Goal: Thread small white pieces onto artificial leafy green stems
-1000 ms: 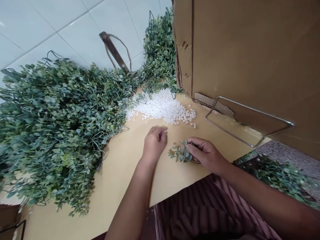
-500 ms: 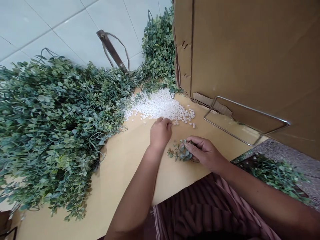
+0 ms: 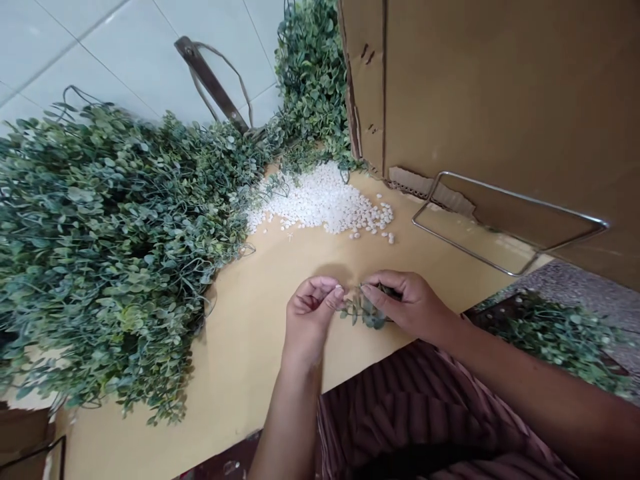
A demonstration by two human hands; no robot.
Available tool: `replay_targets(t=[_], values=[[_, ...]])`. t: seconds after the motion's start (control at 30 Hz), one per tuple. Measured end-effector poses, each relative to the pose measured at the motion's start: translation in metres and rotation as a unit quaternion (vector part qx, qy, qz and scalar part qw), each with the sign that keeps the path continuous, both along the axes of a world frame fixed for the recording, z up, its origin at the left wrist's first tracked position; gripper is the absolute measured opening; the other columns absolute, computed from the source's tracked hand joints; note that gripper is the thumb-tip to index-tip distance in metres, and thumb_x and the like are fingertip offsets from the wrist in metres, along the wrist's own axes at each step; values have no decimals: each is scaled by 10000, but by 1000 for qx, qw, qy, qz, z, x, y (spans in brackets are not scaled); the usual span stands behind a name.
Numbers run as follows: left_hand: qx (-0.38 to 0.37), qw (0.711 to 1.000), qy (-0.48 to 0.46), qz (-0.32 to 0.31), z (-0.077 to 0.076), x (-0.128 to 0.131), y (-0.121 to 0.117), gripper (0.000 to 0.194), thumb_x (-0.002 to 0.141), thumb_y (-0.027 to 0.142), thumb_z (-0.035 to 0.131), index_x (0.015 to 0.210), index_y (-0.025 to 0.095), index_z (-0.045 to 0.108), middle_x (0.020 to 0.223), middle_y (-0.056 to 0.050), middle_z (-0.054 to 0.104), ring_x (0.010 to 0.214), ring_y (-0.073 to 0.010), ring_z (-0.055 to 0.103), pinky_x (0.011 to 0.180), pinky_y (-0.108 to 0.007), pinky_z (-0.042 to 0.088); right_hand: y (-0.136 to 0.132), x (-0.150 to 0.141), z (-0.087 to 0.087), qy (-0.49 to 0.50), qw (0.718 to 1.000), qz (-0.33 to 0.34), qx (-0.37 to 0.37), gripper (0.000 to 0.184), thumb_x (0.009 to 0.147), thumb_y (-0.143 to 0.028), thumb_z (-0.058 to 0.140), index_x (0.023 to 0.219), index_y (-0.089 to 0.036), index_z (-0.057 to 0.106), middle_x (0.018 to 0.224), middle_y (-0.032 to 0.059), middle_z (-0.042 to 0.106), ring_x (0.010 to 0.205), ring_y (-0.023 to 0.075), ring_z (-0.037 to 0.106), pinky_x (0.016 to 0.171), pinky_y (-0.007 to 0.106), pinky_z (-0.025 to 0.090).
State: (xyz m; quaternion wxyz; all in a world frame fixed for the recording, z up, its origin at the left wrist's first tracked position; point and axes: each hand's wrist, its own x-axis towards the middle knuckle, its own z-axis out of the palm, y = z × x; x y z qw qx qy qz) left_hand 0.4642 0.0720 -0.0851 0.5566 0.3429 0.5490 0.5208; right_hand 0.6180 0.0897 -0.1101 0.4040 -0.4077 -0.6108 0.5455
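My right hand is closed round a small green leaf sprig just above the tan table. My left hand is pinched, thumb against forefinger, right at the sprig's tip. Whatever the left fingers pinch is too small to make out. A heap of small white beads lies on the table a hand's length beyond both hands.
A big pile of green artificial foliage covers the table's left side and back. A tall cardboard box stands at the right, a bent metal wire frame against it. More foliage lies low at the right. Striped cloth covers my lap.
My left hand reached out to the white beads, then came back, pinched, to the sprig. My right hand stayed in place with the sprig.
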Motion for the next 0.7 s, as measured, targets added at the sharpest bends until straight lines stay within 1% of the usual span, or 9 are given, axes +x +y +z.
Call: replay_targets(t=[0.13, 0.23, 0.37, 0.53, 0.7], values=[[-15, 999, -45, 15, -11, 1, -8, 245, 508, 252, 818, 660, 154, 653, 587, 31, 627, 541, -53, 535, 558, -172, 447, -1, -1, 2, -20, 1000, 4, -5, 208, 783, -295, 499, 638, -152, 540, 515, -29, 466, 465, 76, 411, 449, 194, 368], [-23, 999, -42, 17, -14, 2, -7, 256, 486, 254, 827, 664, 156, 672, 612, 17, 647, 552, -65, 548, 558, -183, 452, -2, -2, 2, -29, 1000, 5, -3, 184, 768, -287, 515, 648, -151, 550, 505, -34, 467, 444, 69, 398, 428, 187, 359], [-23, 1000, -7, 13, -15, 3, -5, 254, 522, 316, 809, 693, 163, 700, 567, 15, 637, 517, -69, 539, 546, -196, 463, -2, -2, -2, -33, 999, -2, 14, 167, 758, -278, 530, 661, -152, 584, 545, -10, 536, 485, 90, 470, 467, 201, 417], [-16, 999, 48, -5, -16, 3, -5, 247, 571, 337, 778, 741, 169, 714, 582, 8, 637, 521, -82, 546, 526, -205, 473, -1, -1, -5, -35, 999, -17, 26, 142, 742, -277, 560, 693, -165, 632, 594, 7, 611, 538, 120, 545, 522, 225, 476], [-4, 999, 53, -7, -21, 1, -4, 237, 650, 359, 725, 791, 168, 719, 609, 3, 638, 522, -66, 534, 523, -182, 465, 0, -2, -5, -38, 999, -33, 15, 124, 731, -268, 563, 718, -169, 636, 637, 16, 646, 573, 132, 581, 556, 234, 497]])
